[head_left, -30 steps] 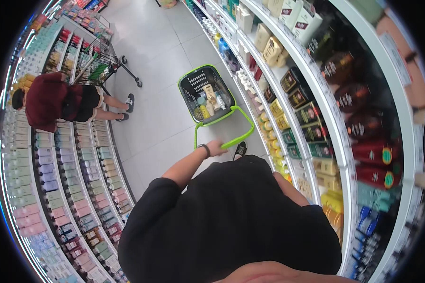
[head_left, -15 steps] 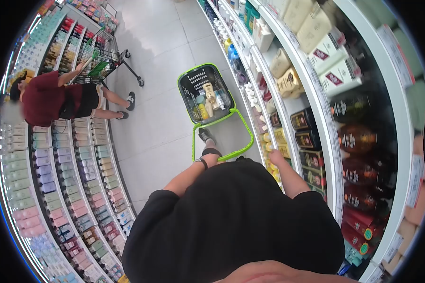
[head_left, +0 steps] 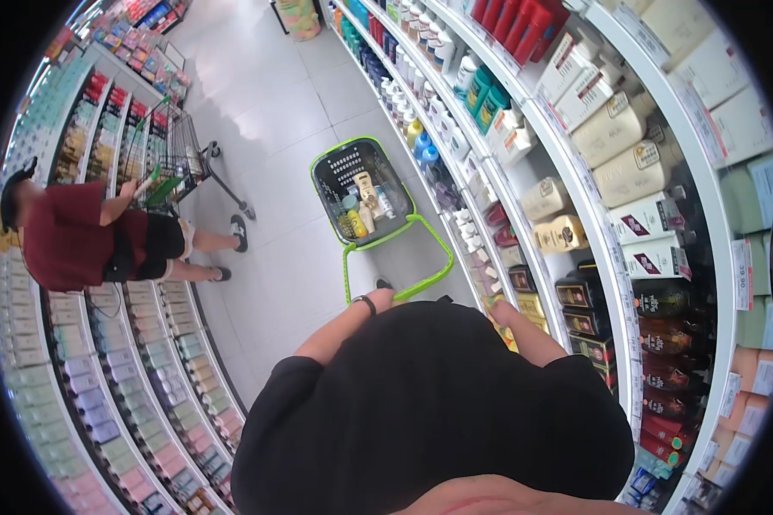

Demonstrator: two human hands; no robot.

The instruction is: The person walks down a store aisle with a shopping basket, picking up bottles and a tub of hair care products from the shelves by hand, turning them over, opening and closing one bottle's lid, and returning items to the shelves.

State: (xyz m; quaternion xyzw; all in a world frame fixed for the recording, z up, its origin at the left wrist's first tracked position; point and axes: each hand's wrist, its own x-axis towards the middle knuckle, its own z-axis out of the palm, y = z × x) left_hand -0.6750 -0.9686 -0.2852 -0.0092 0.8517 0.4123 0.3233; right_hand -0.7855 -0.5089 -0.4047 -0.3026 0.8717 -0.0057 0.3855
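Observation:
A dark grey shopping basket (head_left: 322, 184) with a green rim stands ahead of me on the floor. Its long green handle (head_left: 442, 249) reaches back to my body. My left hand (head_left: 380, 298), with a dark band at the wrist, is closed at the near end of this handle, its fingers partly hidden. Inside the basket lie several bottles, among them a cream-coloured bottle (head_left: 367, 189), a white bottle (head_left: 385, 202) and a yellow item (head_left: 357, 226). My right hand (head_left: 502, 312) hangs beside the right-hand shelf, near some yellow packages; its fingers are not clear.
Shelves of bottles and boxes (head_left: 575, 223) run close along my right. On the left, another person in a dark red top (head_left: 69, 236) stands with a shopping cart (head_left: 185, 154) by more shelves (head_left: 103, 386). The tiled floor (head_left: 266, 172) stretches between them.
Shelves and the other person have slid down in view as I move along the aisle. The basket stays ahead of me, slightly lower and left in view. My shoe is now mostly hidden.

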